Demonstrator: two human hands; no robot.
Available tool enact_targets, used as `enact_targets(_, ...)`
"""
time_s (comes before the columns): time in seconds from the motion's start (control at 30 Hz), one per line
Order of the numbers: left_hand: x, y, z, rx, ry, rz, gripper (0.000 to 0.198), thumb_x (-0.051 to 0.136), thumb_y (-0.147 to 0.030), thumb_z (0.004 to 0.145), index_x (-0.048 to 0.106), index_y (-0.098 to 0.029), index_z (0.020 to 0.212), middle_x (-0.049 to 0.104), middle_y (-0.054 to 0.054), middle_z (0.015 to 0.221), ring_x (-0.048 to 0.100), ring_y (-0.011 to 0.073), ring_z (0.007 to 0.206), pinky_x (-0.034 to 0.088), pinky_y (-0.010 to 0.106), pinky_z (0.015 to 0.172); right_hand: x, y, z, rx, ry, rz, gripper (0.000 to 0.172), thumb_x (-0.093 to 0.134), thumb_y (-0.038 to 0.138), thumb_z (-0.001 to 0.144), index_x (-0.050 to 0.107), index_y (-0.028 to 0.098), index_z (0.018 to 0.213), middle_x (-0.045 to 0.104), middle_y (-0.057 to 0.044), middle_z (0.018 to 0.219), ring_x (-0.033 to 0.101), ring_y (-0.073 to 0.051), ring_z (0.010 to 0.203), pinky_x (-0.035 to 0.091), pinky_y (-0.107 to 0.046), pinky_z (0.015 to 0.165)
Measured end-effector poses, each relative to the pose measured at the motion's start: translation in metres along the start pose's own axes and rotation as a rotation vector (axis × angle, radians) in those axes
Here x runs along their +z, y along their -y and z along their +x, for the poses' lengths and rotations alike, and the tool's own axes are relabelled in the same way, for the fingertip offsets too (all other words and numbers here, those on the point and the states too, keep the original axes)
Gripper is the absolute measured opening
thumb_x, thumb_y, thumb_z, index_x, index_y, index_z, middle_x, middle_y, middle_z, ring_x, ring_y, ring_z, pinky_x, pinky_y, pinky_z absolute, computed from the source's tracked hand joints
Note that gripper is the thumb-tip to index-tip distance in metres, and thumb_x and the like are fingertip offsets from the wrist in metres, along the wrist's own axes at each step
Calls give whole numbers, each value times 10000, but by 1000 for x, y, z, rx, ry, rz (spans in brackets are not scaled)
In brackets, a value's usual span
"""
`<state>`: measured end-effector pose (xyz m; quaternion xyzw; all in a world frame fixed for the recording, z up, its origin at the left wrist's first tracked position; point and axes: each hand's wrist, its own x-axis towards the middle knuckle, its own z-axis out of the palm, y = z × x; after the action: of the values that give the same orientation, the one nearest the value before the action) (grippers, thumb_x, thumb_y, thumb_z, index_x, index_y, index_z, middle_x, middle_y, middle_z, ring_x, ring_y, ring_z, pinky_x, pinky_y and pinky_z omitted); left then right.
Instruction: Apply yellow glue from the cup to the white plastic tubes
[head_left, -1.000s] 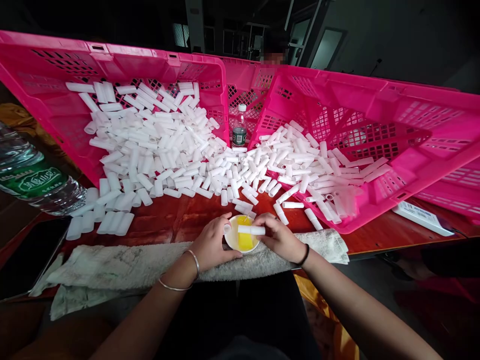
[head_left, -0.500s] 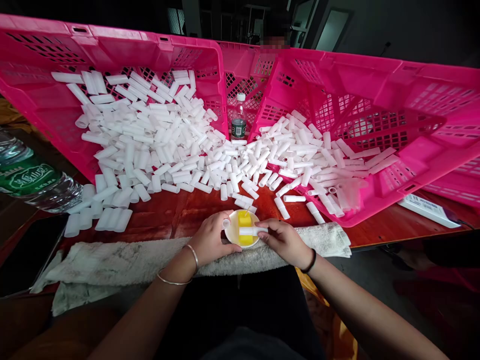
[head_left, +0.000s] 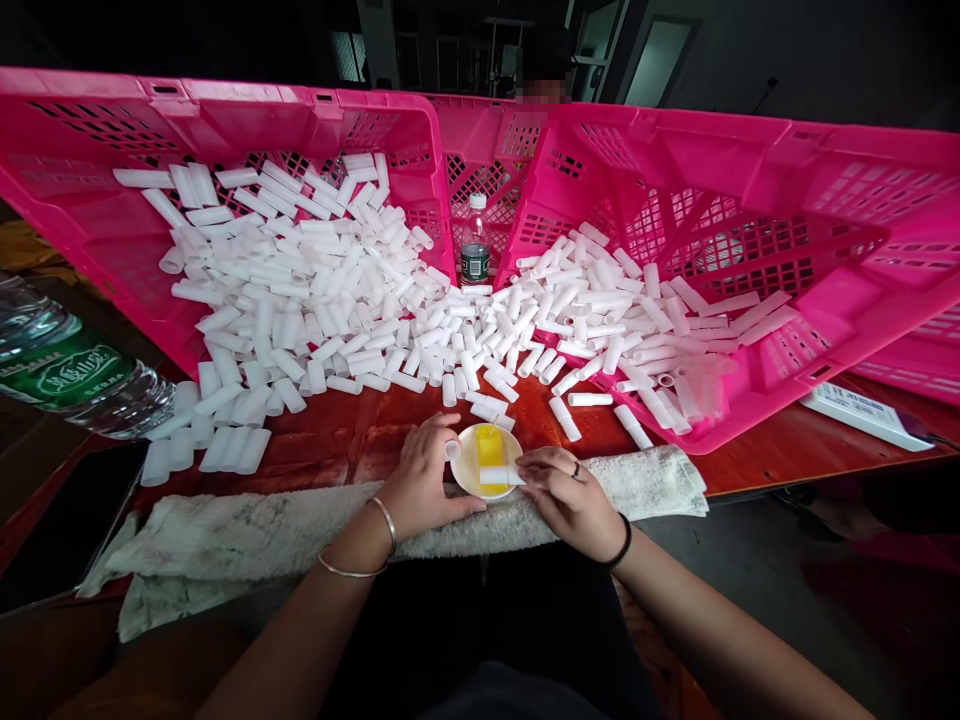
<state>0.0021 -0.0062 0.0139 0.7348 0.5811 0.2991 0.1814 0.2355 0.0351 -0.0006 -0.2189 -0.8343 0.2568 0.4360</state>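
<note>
A small white dish (head_left: 465,472) with a yellow block (head_left: 489,445), perhaps a sponge, stands near the table's front edge. My right hand (head_left: 566,500) pinches a white plastic tube (head_left: 493,476) by its right end; the tube lies level across the yellow block, and I cannot tell whether it touches. At the dish's left side, my left hand (head_left: 427,475) curls round another white tube, whose open end (head_left: 452,450) faces up toward me. The left thumb reaches along the dish's near rim. Several loose tubes (head_left: 489,408) lie just behind the dish.
Two tipped pink crates (head_left: 67,160) (head_left: 825,330) spill heaps of white tubes (head_left: 322,280) onto the red table (head_left: 330,430). A small bottle (head_left: 475,245) stands between them. A large water bottle (head_left: 82,360), a dark phone-like slab (head_left: 67,520), a rolled towel (head_left: 262,530) and a power strip (head_left: 866,415) lie around.
The right hand's tube has moved slightly down toward the near part of the yellow block, and that hand has turned a little. The left hand keeps its tube. The camera view has shifted slightly.
</note>
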Motion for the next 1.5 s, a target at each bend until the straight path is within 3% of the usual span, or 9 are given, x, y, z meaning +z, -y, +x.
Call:
enact_targets(0.2, -21, -26, -10, 129, -18, 146, 208, 365, -202, 921, 455, -172, 1106, 579, 115, 1067, 561, 219, 993, 491, 390, 865, -4, 32, 15, 344, -122, 322, 170, 597, 229, 858, 598, 231, 1028, 672, -72, 985, 653, -197, 886, 560, -327, 758)
enact_targets(0.5, -36, -63, -21, 156, 107, 417, 251, 395, -273, 924, 552, -148, 1075, 640, 97, 872, 595, 254, 782, 480, 392, 685, -33, 62, 41, 251, 195, 119, 147, 559, 238, 883, 632, 192, 1001, 682, -74, 934, 641, -169, 803, 517, -281, 716)
enact_targets(0.63, -34, -85, -25, -23, 199, -13, 179, 443, -307, 894, 565, -177, 896, 597, 45, 779, 538, 183, 695, 402, 299, 620, -40, 69, 55, 82, 270, 33, 202, 453, 275, 934, 625, 188, 874, 662, -53, 787, 609, -155, 708, 486, -280, 671)
enact_targets(0.87, -32, -113, -24, -651, 698, -1511, 309, 518, -464, 805, 539, -155, 811, 356, -79, 505, 157, 30, 355, 91, 191, 375, -37, 78, 68, -53, 163, 59, 403, 314, 338, 953, 457, 219, 596, 491, 1, 530, 482, -133, 529, 401, -268, 554)
enact_targets(1.13, -16, -124, -31, -556, 481, -1192, 310, 503, -462, 838, 549, -158, 805, 400, -63, 520, 275, 41, 379, 204, 186, 391, -29, 98, 58, 285, 209, 23, 374, 379, 266, 936, 380, 206, 567, 433, 42, 476, 417, -95, 450, 363, -226, 502)
enact_targets(1.23, -28, -102, -32, -275, 348, -601, 361, 547, -485, 808, 565, -197, 1025, 621, 48, 835, 589, 171, 734, 470, 289, 649, -57, 94, 27, 345, 209, -120, 368, 374, 297, 943, 434, 208, 590, 498, 15, 534, 486, -116, 497, 390, -240, 524)
enact_targets(1.3, -56, -62, -33, -207, 144, -156, 493, 549, -494, 790, 483, -234, 1203, 596, 98, 1161, 552, 281, 1079, 454, 411, 884, -91, 85, -10, 440, 177, -253, 366, 383, 320, 939, 463, 216, 597, 514, 6, 527, 507, -125, 479, 400, -247, 503)
enact_targets(1.4, -112, 26, -39, -443, -217, 531, 443, 438, -493, 828, 505, -177, 1132, 607, 161, 1115, 498, 375, 1163, 414, 489, 921, -139, 62, -69, 629, 302, -554, 300, 491, 340, 878, 532, 243, 597, 548, -5, 488, 508, -148, 418, 377, -267, 439)
enact_targets(1.5, -152, 103, -46, -724, -130, 814, 419, 401, -506, 796, 561, -143, 930, 647, 108, 843, 615, 373, 933, 469, 478, 769, -155, 36, -87, 598, 292, -754, 178, 532, 335, 824, 641, 238, 723, 665, -69, 659, 631, -209, 581, 456, -298, 541)
